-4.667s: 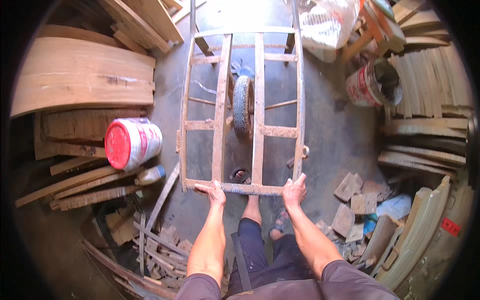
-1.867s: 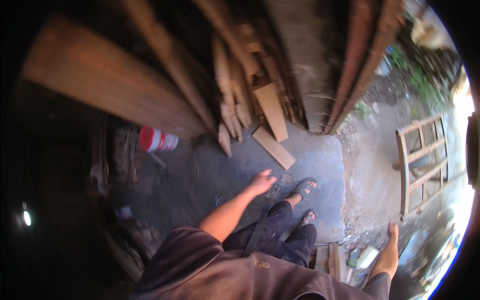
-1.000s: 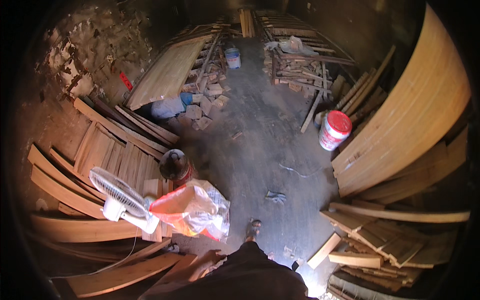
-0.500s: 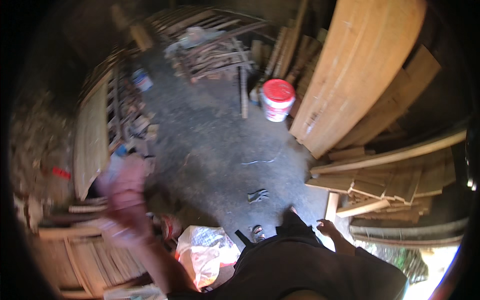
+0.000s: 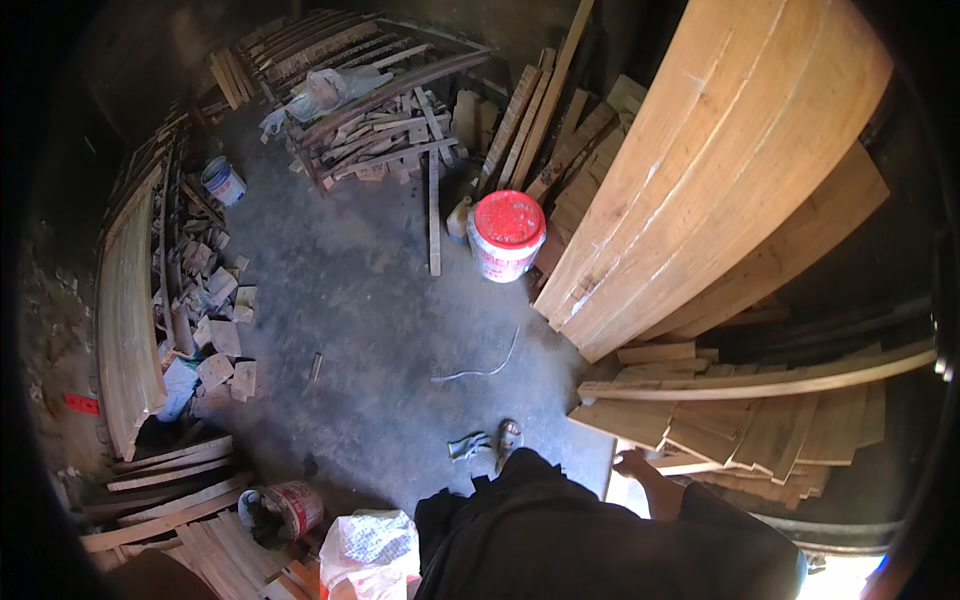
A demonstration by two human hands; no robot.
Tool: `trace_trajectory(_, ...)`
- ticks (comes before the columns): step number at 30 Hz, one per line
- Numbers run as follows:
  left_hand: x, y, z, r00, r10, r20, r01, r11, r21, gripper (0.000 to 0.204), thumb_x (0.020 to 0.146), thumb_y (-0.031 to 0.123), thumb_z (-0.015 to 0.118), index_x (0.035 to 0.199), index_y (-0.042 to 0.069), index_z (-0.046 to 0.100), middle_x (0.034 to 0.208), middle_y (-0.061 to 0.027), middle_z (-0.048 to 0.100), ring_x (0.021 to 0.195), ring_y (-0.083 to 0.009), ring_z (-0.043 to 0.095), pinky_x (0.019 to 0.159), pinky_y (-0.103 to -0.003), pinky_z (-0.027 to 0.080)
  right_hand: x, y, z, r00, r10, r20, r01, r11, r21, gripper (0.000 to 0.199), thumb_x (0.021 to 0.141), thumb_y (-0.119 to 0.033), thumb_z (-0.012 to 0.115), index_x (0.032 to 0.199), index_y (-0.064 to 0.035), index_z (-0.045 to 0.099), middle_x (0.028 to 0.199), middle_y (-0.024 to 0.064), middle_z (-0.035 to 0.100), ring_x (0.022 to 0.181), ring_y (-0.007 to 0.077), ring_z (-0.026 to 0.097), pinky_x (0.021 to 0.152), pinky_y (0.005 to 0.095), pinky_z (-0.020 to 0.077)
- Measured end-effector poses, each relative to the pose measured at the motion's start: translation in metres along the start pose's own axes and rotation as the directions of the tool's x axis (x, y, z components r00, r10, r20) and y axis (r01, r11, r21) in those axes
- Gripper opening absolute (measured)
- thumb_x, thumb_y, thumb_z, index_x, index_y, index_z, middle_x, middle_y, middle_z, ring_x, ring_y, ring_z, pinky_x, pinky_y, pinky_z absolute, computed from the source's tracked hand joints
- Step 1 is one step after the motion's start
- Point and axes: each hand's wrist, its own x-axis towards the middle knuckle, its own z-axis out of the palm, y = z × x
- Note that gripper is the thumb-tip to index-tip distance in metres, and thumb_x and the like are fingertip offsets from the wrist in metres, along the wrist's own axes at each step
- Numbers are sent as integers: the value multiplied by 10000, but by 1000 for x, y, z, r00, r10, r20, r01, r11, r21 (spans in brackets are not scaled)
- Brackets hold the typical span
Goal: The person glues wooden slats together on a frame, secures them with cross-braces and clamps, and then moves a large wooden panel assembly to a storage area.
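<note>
My right hand (image 5: 632, 464) hangs beside my dark clothing at the lower right, its fingers loosely curled and apart, with nothing seen in it. It is nearest to the ends of the stacked boards (image 5: 690, 425), and I cannot tell whether it touches the light upright piece beside it. My left hand is out of view; a dark, blurred shape at the lower left edge may be part of that arm. On the floor ahead of me lies a grey, glove-like thing (image 5: 468, 446), next to my sandalled foot (image 5: 510, 436).
A white bucket with a red lid (image 5: 508, 222) stands by a tall leaning wooden panel (image 5: 720, 170). Scrap wood (image 5: 380, 140) is piled at the back, with offcuts (image 5: 215, 330) at left. A tipped bucket (image 5: 290, 510) and a white sack (image 5: 370, 550) sit near me.
My left hand, raised and blurred at the left before, has left the view. The view has shifted, and I stand closer to the glove-like thing. My right hand still hangs at my side.
</note>
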Motion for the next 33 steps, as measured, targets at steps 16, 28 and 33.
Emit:
trace_trajectory(16, -60, 115, -226, 972, 222, -78, -175, 903, 391, 524, 942, 430, 535, 1286, 35, 537, 1174, -195, 572, 1118, -350, 547, 1042, -530, 382, 151, -286, -179, 831, -556, 8, 554, 826, -99, 369, 881, -71, 646, 1242, -5, 604, 1221, 126, 621, 1106, 236, 585, 950, 387, 446)
trace_trajectory(28, -262, 291, -373, 540, 697, -472, 327, 342, 881, 449, 951, 395, 508, 1194, 40, 636, 1040, -182, 653, 1009, -338, 613, 984, -517, 438, 257, -509, -146, 506, -737, 448, 848, 332, -412, 161, 848, -19, 578, 959, -111, 648, 760, 34, 553, 604, 176, 525, 494, 367, 394)
trace_trajectory(33, -397, 187, -406, -262, 646, -717, 711, 632, 309, 368, 953, 375, 573, 852, 30, 648, 862, -133, 677, 816, -223, 619, 770, -358, 478, 307, -665, -174, 796, -551, 251, 396, 787, 474, 290, 859, 10, 564, 1140, -61, 579, 878, 89, 593, 609, 241, 594, 565, 405, 571)
